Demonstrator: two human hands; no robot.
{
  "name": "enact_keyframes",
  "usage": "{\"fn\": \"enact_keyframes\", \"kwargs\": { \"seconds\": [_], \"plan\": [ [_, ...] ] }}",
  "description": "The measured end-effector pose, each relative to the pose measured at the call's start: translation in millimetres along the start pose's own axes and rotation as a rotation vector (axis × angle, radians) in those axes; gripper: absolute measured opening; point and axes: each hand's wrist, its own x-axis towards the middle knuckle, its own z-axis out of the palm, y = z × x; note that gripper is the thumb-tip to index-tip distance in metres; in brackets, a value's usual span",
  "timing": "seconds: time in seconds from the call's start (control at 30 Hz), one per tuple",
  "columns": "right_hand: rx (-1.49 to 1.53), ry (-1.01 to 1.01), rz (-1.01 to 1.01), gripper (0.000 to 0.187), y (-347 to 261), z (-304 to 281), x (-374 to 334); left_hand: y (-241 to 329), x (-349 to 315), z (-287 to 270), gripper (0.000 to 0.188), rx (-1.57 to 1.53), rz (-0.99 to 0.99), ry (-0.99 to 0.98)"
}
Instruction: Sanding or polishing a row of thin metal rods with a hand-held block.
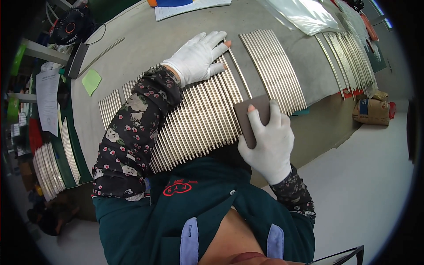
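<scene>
My left hand [196, 59], in a white glove with bare thumb and index tips, lies over the far ends of a row of slim silvery metal rods [198, 117]. Its fingers are spread, the index tip at the top end of a single rod [240, 70] that stands a little apart from the row. My right hand [269, 141], gloved with a bare thumb tip, grips a flat grey-brown block [251, 115] that looks like a sanding pad. The block covers the near end of that single rod; whether it presses on it is hidden.
Right of my hands lies another group of rods [274, 70], with more rods [349, 64] at the far right. Plastic bags [304, 15], papers [194, 9], a green note [91, 82] and a small black fan [71, 25] lie around the grey table [132, 53].
</scene>
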Motion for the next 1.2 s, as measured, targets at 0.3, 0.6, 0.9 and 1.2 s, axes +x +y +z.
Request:
{"fn": "enact_keyframes", "kwargs": {
  "seconds": [0.3, 0.6, 0.9, 1.2],
  "plan": [
    [-0.008, -0.040, -0.065, 0.061, 7.7, -3.8, -12.1, 6.9, -3.7, -10.9, 0.061, -0.023, -0.055, -0.104],
    [-0.009, -0.059, -0.122, 0.062, 15.0, -6.7, -12.3, 4.3, -1.2, -9.7, 0.065, -0.007, -0.045, -0.124],
    [0.134, -0.106, -0.136, 0.061, 38.3, -32.7, -17.2, 1.3, -3.3, -11.8, 0.065, 0.001, -0.070, -0.149],
    [0.053, 0.225, 0.235, 0.068, 80.3, -35.7, -69.3, 34.4, -0.2, -22.2, 0.067, -0.050, 0.088, -0.042]
  ]
}}
